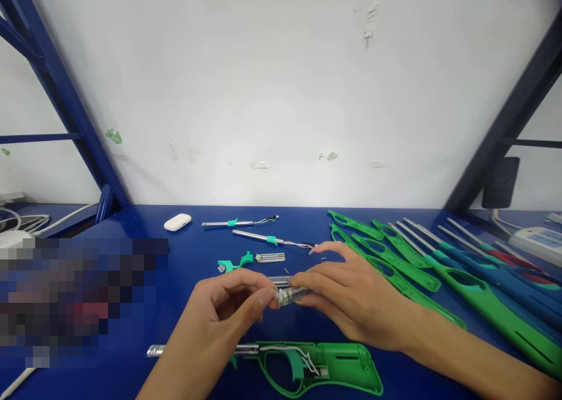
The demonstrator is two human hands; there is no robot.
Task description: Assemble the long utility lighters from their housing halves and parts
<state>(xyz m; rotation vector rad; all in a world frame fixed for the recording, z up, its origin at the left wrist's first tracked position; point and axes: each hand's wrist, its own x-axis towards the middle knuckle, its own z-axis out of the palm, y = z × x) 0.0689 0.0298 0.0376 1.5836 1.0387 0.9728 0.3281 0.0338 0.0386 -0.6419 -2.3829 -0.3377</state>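
Both of my hands meet over the middle of the table around a small clear fuel tank (286,297) with a metal valve at its left end. My left hand (232,300) pinches the valve end between thumb and fingertips. From the right, my right hand (360,294) grips the tank's body, partly hiding it. Just behind the fingertips lies a metal piece (279,281), half covered. In front of them lies an open green lighter shell (351,365) holding a metal tube, white wires and a teal trigger (297,365).
Behind my hands lie two metal lighter tubes (219,224) with wires, another clear tank (270,257) and teal parts (241,260). Green half shells (408,280) and assembled lighters (496,306) spread at right. A white case (178,222) sits back left; a blurred patch covers the left.
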